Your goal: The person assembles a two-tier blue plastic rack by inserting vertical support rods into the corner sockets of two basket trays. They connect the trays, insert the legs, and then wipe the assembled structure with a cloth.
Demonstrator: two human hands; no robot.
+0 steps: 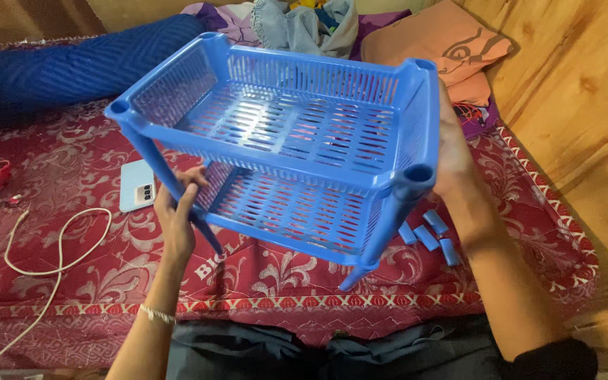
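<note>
Both forearms reach up from below. The left hand closes its fingers around a front leg of the blue rack. The right hand presses the rack's right side, fingers hidden behind it. The rack is held tilted above the red bedspread.

No packages, labels, signs or lit screens seen; only a pale blue smartphone lying back-up on the red patterned bedspread, left of the rack, its screen hidden face-down.
</note>
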